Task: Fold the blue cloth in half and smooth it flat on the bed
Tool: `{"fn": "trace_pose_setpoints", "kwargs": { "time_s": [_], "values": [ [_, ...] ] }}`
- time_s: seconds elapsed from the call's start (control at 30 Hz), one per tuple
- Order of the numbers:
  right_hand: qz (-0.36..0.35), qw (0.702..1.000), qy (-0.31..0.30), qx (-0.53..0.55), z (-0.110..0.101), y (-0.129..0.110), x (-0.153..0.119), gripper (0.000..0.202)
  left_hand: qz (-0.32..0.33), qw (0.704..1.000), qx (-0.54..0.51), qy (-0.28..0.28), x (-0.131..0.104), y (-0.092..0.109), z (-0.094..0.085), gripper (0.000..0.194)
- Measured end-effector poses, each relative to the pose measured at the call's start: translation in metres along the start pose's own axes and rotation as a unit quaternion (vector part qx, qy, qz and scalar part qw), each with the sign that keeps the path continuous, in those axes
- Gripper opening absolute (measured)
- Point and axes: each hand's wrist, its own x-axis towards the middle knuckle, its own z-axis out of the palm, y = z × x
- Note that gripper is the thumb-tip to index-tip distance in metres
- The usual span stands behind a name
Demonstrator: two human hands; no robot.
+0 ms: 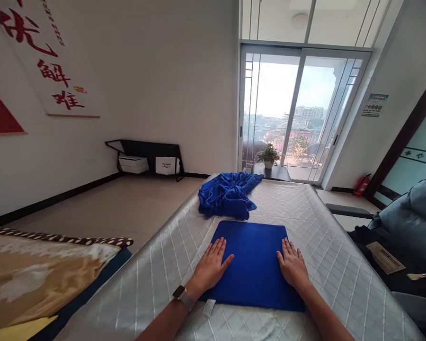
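Note:
A flat blue cloth, roughly rectangular with a small white tag at its near left corner, lies on the silvery quilted cover. My left hand rests flat over its left edge, fingers stretched out and thumb apart. On the right edge lies my right hand, also flat with its fingers extended. Just beyond the flat cloth is a crumpled blue cloth, which neither hand touches.
A potted plant stands on a dark chair or small table at the far end, before the glass sliding door. To the left lies a patterned blanket. A dark armchair is at the right, a black rack by the wall.

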Motion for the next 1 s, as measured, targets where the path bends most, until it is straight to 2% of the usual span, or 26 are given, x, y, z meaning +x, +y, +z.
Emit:
{"fn": "trace_pose_setpoints", "kwargs": {
  "time_s": [0.27, 0.4, 0.53, 0.7, 0.77, 0.87, 0.93, 1.0],
  "values": [
    [-0.009, 0.998, -0.011, -0.053, -0.014, -0.008, -0.017, 0.064, 0.012, 1.0, -0.011, 0.008, -0.004, -0.004, -0.003, 0.073],
    [-0.032, 0.999, -0.016, -0.037, -0.009, -0.006, -0.045, 0.064, 0.012, 1.0, -0.003, -0.001, -0.004, -0.004, -0.003, 0.074],
    [-0.013, 1.0, -0.013, -0.004, -0.001, -0.002, -0.069, 0.07, 0.005, 1.0, -0.004, 0.0, -0.003, -0.004, 0.002, 0.076],
    [-0.008, 1.0, -0.017, 0.014, -0.001, -0.002, -0.077, 0.072, -0.005, 1.0, 0.012, 0.008, -0.002, 0.002, -0.004, 0.075],
    [-0.002, 1.0, -0.018, 0.012, -0.004, -0.002, -0.077, 0.071, 0.005, 0.999, 0.023, 0.036, -0.002, 0.009, -0.013, 0.072],
    [-0.002, 1.0, -0.019, 0.014, -0.007, -0.002, -0.077, 0.07, 0.072, 0.993, 0.022, 0.093, -0.003, 0.032, -0.027, 0.062],
    [-0.004, 1.0, -0.017, 0.022, -0.008, -0.001, -0.078, 0.07, 0.127, 0.987, 0.007, 0.103, -0.005, 0.057, -0.033, 0.058],
    [-0.007, 1.0, -0.015, 0.025, -0.01, 0.0, -0.079, 0.07, 0.18, 0.98, -0.013, 0.084, -0.006, 0.089, -0.035, 0.057]
  ]
}}
